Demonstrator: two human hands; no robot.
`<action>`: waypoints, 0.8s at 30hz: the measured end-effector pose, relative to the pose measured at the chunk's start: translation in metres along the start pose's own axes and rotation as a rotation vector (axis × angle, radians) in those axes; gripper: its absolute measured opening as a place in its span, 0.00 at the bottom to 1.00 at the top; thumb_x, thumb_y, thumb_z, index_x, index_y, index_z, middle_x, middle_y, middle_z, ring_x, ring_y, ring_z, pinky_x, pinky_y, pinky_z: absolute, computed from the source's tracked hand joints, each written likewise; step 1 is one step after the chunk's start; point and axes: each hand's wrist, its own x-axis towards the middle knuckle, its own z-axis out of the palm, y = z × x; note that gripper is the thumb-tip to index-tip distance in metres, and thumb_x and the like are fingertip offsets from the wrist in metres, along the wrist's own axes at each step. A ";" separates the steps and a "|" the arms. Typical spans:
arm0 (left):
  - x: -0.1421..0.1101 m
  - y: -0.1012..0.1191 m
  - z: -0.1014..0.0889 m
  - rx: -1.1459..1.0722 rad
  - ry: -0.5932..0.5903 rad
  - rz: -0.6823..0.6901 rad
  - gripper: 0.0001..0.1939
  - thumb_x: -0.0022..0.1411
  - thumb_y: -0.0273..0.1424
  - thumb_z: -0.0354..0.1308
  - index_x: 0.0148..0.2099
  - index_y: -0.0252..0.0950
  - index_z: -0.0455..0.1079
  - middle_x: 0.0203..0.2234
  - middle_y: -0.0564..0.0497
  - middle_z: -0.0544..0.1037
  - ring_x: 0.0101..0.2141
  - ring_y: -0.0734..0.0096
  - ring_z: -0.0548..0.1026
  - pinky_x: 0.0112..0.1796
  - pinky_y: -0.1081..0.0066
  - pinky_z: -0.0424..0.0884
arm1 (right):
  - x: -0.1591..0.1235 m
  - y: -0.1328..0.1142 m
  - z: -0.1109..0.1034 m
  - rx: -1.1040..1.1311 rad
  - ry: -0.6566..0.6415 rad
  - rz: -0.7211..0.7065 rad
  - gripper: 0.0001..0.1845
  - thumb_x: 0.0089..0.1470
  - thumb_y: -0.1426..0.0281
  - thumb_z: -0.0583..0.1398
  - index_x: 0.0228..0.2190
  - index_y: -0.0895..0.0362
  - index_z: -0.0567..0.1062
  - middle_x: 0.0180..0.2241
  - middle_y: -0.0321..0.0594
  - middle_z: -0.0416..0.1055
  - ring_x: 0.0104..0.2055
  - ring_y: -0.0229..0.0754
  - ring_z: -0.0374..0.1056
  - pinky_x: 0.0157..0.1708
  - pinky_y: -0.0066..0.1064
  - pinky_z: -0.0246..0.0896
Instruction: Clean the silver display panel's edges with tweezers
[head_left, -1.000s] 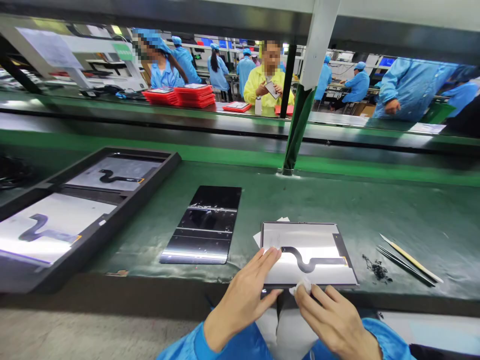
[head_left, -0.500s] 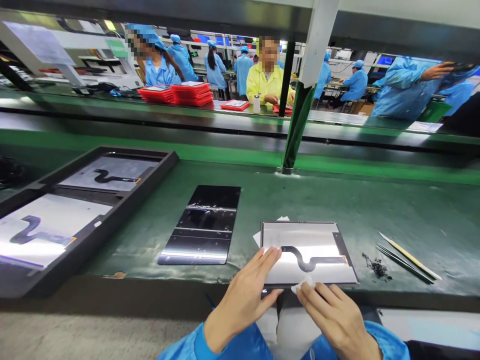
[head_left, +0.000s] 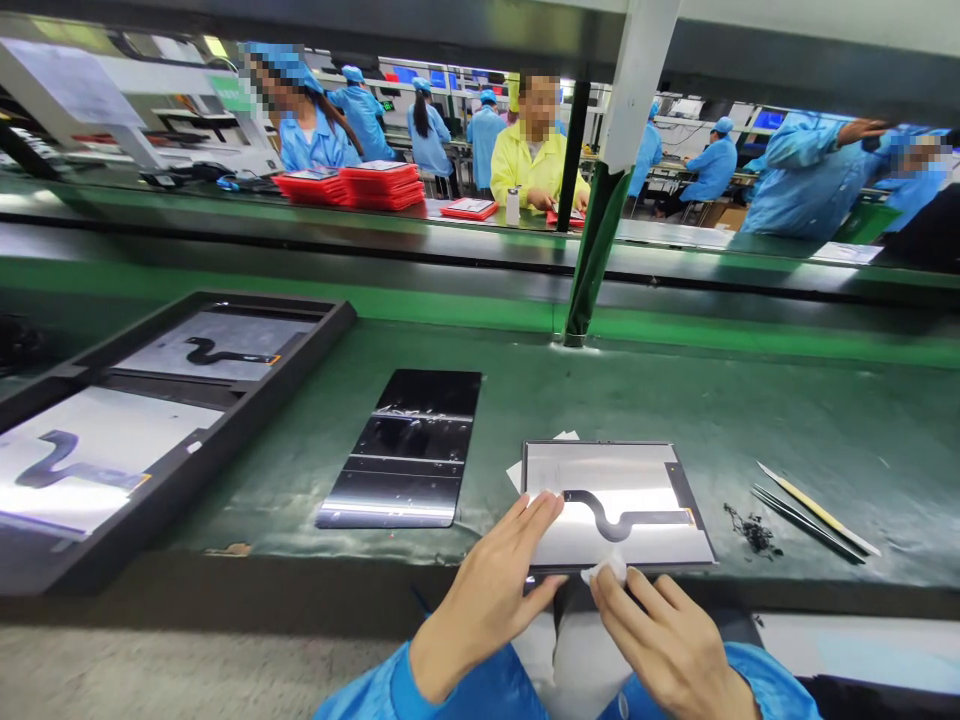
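A display panel (head_left: 637,465) lies back side up at the bench's front edge, its dark curved flex cable (head_left: 611,527) running across the silvery surface. My left hand (head_left: 495,570) holds the panel's left front corner, with fingers laid over the top and the thumb at the front edge. Between the fingertips of my right hand (head_left: 664,635) is pinched a crumpled white wipe (head_left: 609,570), touching the panel's front edge. Part of the wipe is hidden by the fingers. A bit of white paper (head_left: 514,476) sticks out from behind the panel's left side.
Left of the panel lies a glossy black sheet (head_left: 405,450). A black tray (head_left: 300,345) at far left holds more panels. Tweezers (head_left: 810,525), a pale pointed stick (head_left: 821,508) and black scraps (head_left: 757,538) lie to the right. A post (head_left: 589,260) rises behind; co-workers sit beyond.
My right hand and the wipe have shifted very slightly along the panel's front edge. My left hand and the panel stay in place.
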 end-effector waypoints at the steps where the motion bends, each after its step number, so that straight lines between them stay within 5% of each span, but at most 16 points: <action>1: 0.000 0.000 0.000 0.001 0.001 0.002 0.41 0.67 0.30 0.58 0.73 0.41 0.39 0.66 0.44 0.61 0.65 0.53 0.59 0.60 0.53 0.66 | 0.000 -0.001 0.001 -0.003 0.006 -0.006 0.20 0.64 0.82 0.49 0.35 0.62 0.81 0.39 0.48 0.79 0.37 0.45 0.72 0.34 0.37 0.56; 24: 0.001 0.000 0.001 0.019 -0.009 0.008 0.38 0.67 0.30 0.57 0.73 0.39 0.42 0.66 0.43 0.61 0.65 0.54 0.60 0.61 0.53 0.64 | 0.003 -0.005 0.001 0.000 0.074 0.034 0.28 0.67 0.82 0.44 0.32 0.62 0.82 0.36 0.46 0.81 0.36 0.45 0.71 0.32 0.38 0.55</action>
